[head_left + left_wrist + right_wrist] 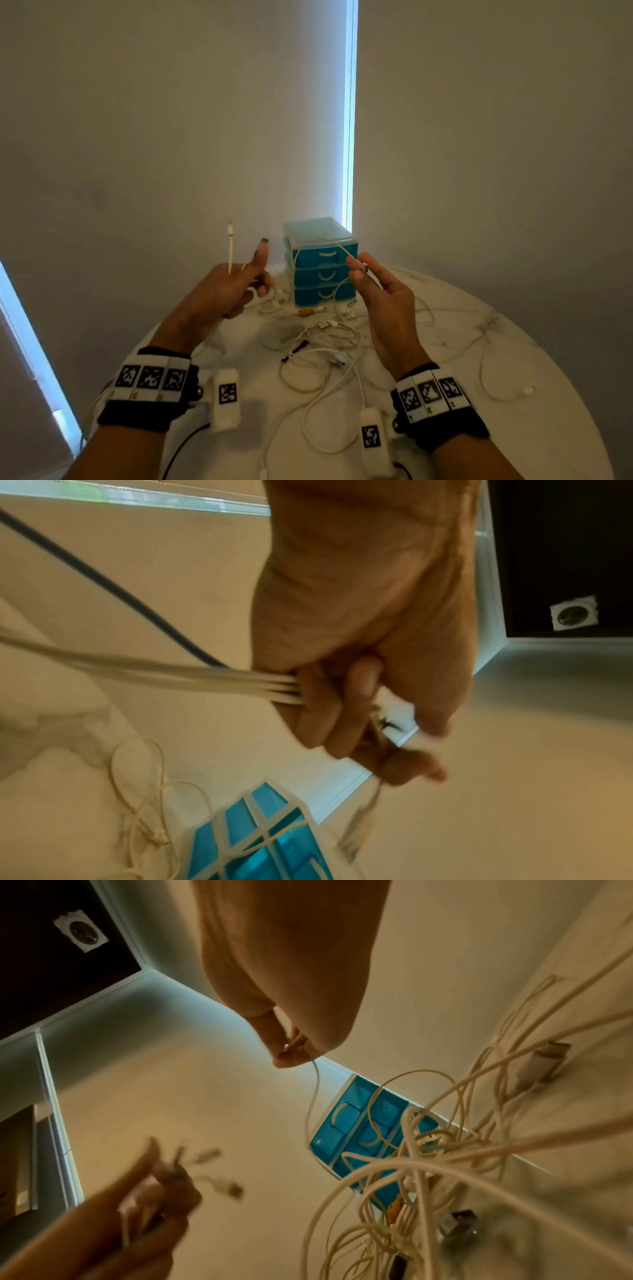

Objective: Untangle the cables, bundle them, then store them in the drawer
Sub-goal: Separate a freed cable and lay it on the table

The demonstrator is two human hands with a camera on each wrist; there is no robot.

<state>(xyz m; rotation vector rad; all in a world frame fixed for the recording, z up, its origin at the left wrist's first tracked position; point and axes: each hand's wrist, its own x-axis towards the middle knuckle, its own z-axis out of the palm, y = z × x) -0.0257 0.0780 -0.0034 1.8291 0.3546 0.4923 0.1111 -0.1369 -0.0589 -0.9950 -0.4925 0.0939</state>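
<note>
My left hand (236,287) is raised above the table with its fingers curled round several white cable strands (240,681); one white plug end (230,240) sticks up out of it. My right hand (368,274) pinches a thin white cable (313,1088) by its connector between thumb and forefinger. That cable loops across the front of the blue three-drawer unit (323,270), whose drawers are all shut. A tangle of white cables (329,342) lies on the table between my hands.
The round white table (513,428) stands against a beige wall, with the drawer unit at its far edge. More loose white cables (479,346) trail over its right half. A black cable (178,448) runs off the near left edge.
</note>
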